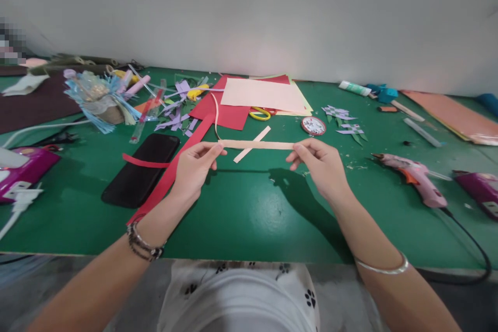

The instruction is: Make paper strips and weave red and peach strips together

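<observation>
A pale peach paper strip is stretched level above the table, pinched at its two ends. My left hand holds one end between thumb and fingertips, and from there a loose length of strip curls up and back. At the other end, my right hand grips it the same way. Below and behind the strip lies a short peach paper piece, set at a slant. Left of my left hand are a long red paper strip and a black phone, with a small red strip across the phone.
Paper sheets with yellow-handled scissors lie at the back middle. A pink glue gun with its cord lies right, near a round container. Purple paper pieces and a blue-fringed item sit back left.
</observation>
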### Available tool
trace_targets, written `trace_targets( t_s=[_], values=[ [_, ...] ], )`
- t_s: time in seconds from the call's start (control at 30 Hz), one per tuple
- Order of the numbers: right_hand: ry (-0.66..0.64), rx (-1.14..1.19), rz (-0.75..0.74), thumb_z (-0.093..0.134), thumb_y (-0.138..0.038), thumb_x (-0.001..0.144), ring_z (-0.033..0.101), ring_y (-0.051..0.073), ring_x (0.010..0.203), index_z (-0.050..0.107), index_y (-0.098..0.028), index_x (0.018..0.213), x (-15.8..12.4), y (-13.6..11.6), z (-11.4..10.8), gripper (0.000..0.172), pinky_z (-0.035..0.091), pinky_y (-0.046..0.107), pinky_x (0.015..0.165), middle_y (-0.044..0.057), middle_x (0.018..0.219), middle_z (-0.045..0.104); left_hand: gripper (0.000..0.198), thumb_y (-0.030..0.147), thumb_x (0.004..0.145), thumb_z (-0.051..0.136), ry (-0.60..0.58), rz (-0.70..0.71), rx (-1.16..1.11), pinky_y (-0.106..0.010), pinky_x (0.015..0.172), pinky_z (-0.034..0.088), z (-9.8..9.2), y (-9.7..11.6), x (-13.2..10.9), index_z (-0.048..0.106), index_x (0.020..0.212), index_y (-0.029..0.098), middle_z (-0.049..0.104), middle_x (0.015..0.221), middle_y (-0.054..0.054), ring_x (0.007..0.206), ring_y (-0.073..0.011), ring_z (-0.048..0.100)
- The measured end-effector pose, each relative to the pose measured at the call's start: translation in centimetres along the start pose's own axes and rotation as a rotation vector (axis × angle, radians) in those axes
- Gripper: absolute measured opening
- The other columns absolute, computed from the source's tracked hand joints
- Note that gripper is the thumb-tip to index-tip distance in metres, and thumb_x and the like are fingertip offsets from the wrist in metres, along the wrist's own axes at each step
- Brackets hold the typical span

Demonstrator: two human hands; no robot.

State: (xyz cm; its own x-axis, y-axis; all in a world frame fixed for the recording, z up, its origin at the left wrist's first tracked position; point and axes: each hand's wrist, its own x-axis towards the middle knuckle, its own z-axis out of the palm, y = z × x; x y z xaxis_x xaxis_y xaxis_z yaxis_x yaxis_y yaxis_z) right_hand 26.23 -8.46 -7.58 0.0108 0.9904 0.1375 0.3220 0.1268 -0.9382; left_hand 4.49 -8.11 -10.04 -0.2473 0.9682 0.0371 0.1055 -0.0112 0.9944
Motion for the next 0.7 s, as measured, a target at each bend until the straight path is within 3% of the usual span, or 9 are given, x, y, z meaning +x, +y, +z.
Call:
trace_targets(
  t_s=[0.17, 0.23, 0.3, 0.37, 0.43, 0.53, 0.6, 0.7],
  values=[
    [-0.085, -0.064, -0.059, 0.046, -0.034, 0.079, 0.046, 0.006, 0.041, 0.046, -0.018, 0.064, -0.1, 0.1, -0.2, 0.022, 0.037, 0.019, 0.044, -0.004, 0.05, 0.052, 0.018, 0.034, 0.067, 0.053, 0.02, 0.096, 0.091, -0.02, 0.049, 0.038, -0.4, 0.1, 0.3, 0.057, 0.068, 0.017, 0.06, 0.066, -0.001, 0.05, -0.0085, 0.048],
    [-0.135, -0.142, -0.099, 0.044, -0.032, 0.08, 0.044, 0.006, 0.04, 0.045, -0.018, 0.064, -0.2, -0.2, -0.5, 0.021, 0.034, 0.018, 0.043, -0.004, 0.05, 0.05, 0.021, 0.035, 0.069, 0.051, 0.075, 0.262, 0.22, -0.024, 0.066, 0.042, -0.6, 0.4, 0.2, 0.056, 0.081, 0.017, 0.061, 0.08, -0.004, 0.07, -0.0135, 0.055],
    [-0.209, -0.249, -0.176, 0.043, -0.027, 0.081, 0.043, 0.006, 0.041, 0.044, -0.018, 0.063, -0.3, -0.7, -0.7, 0.021, 0.033, 0.018, 0.045, -0.004, 0.05, 0.048, 0.027, 0.034, 0.073, 0.049, 0.095, 0.499, 0.415, -0.031, 0.085, 0.036, -0.6, 1.0, -0.2, 0.054, 0.094, 0.018, 0.059, 0.098, -0.007, 0.094, -0.0185, 0.052],
    [-0.333, -0.365, -0.298, 0.04, -0.023, 0.082, 0.043, 0.006, 0.045, 0.044, -0.017, 0.061, -0.5, -1.5, -0.7, 0.022, 0.033, 0.018, 0.048, -0.004, 0.052, 0.047, 0.031, 0.034, 0.077, 0.045, -0.04, 0.708, 0.6, -0.036, 0.094, 0.026, -0.1, 1.7, -0.8, 0.051, 0.104, 0.019, 0.054, 0.111, -0.009, 0.108, -0.0213, 0.044],
    [-0.448, -0.463, -0.418, 0.038, -0.021, 0.083, 0.042, 0.006, 0.048, 0.045, -0.017, 0.062, -0.8, -2.5, -0.6, 0.023, 0.032, 0.018, 0.051, -0.004, 0.054, 0.047, 0.03, 0.035, 0.081, 0.04, -0.311, 0.811, 0.699, -0.037, 0.096, 0.022, 0.7, 2.5, -1.6, 0.049, 0.106, 0.02, 0.056, 0.111, -0.007, 0.107, -0.0205, 0.046],
    [-0.497, -0.546, -0.476, 0.036, -0.022, 0.085, 0.039, 0.006, 0.05, 0.046, -0.018, 0.064, -1.3, -3.9, -0.5, 0.023, 0.03, 0.017, 0.051, -0.003, 0.056, 0.046, 0.027, 0.033, 0.086, 0.031, -0.615, 0.771, 0.766, -0.036, 0.09, 0.028, 2.0, 3.6, -2.6, 0.054, 0.088, 0.02, 0.062, 0.078, -0.001, 0.076, -0.0153, 0.056],
    [-0.468, -0.564, -0.465, 0.037, -0.024, 0.085, 0.037, 0.006, 0.049, 0.046, -0.018, 0.065, -1.4, -4.6, -0.6, 0.022, 0.029, 0.017, 0.049, -0.004, 0.056, 0.045, 0.033, 0.032, 0.087, 0.025, -0.669, 0.672, 0.751, -0.029, 0.071, 0.038, 2.4, 4.2, -3.1, 0.052, 0.075, 0.019, 0.055, 0.059, 0.002, 0.058, -0.0132, 0.052],
    [-0.4, -0.555, -0.461, 0.039, -0.027, 0.084, 0.036, 0.006, 0.047, 0.046, -0.017, 0.064, -1.4, -5.0, -1.0, 0.023, 0.028, 0.017, 0.048, -0.004, 0.054, 0.044, 0.033, 0.034, 0.087, 0.024, -0.666, 0.52, 0.629, -0.022, 0.047, 0.03, 2.2, 4.7, -3.5, 0.047, 0.069, 0.019, 0.042, 0.05, 0.005, 0.046, -0.0107, 0.041]
  ],
)
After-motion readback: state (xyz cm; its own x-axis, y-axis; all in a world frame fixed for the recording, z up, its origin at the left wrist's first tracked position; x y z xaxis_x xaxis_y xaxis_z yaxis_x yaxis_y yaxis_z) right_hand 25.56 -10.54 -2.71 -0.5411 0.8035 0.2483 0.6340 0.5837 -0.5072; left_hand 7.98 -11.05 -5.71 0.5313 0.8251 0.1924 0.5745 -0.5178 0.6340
